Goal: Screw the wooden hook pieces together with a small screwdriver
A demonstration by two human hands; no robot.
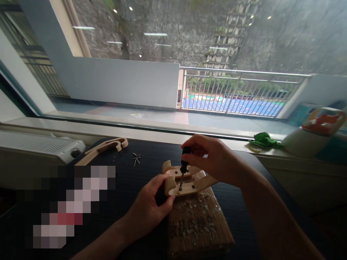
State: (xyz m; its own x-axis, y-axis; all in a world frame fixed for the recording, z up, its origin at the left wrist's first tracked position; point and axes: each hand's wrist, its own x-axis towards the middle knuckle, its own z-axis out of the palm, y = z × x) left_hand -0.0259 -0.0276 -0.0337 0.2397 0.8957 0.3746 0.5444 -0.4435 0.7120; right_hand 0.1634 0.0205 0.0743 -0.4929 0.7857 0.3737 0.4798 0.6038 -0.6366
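My right hand [207, 153] is closed round the black handle of a screwdriver [184, 166], held nearly upright. Its tip meets a hole or screw near the curled end of a pale wooden piece with two curved arms [187, 189]; which of the two is hidden under the tip. My left hand [154, 196] grips that curled end between thumb and fingers. Beneath the wooden piece lies a brown block [199, 225] wrapped in clear, crinkled plastic, with dark writing on it. Dark holes show along both arms.
Several loose screws [136, 159] lie on the dark table [130, 187]. Another curved wooden piece [104, 147] rests at the back left, near a white radiator [40, 146]. A green cloth [262, 140] and a white container [306, 139] stand on the windowsill at right.
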